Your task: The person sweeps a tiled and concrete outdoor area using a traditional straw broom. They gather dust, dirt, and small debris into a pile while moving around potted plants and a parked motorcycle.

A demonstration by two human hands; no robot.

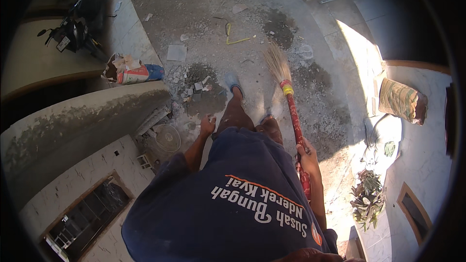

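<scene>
A long broom (295,119) with a red handle slants forward along my right side. My right hand (307,156) is closed around the handle, partway along it. The broom's pale straw bristles (277,61) rest on the dusty floor ahead of my feet, with yellow and red bands where they join the handle. My left hand (208,124) hangs beside my left thigh with loosely bent fingers and nothing visible in it. Broken rubble (199,87) lies on the floor near my left foot, which wears a blue-grey slipper (232,80).
A torn red-and-blue sack (133,73) lies at the left, below a parked motorbike (77,31). A round fan (167,138) stands near the curved wall (87,104). Ahead lie a pale tile (176,52) and a bent yellow strip (238,41). At right are a brown sack (402,100) and plants (367,198).
</scene>
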